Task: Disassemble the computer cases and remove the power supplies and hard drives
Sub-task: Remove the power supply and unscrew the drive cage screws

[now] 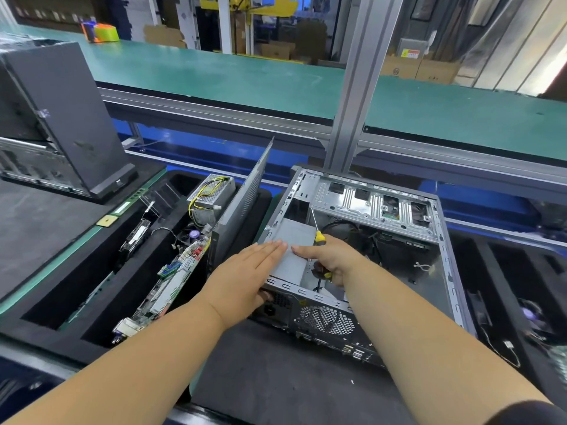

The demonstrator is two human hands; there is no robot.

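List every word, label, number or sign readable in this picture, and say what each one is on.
None can be read.
Red and yellow warning label on the grey cabinet in the background: print too small.
Logo on the cardboard box behind the conveyor: blurred.
Small badge on the black computer case at left: too small.
Yellow sticker on the rear of the open computer case: illegible.
Printing on the motherboard in the foam tray: blurred.

A silver-grey computer case (pixel 368 237) is showing a grey power supply (pixel 291 250), a yellow-and-black screwdriver (pixel 319 240), and a green conveyor belt (pixel 245 78) behind.
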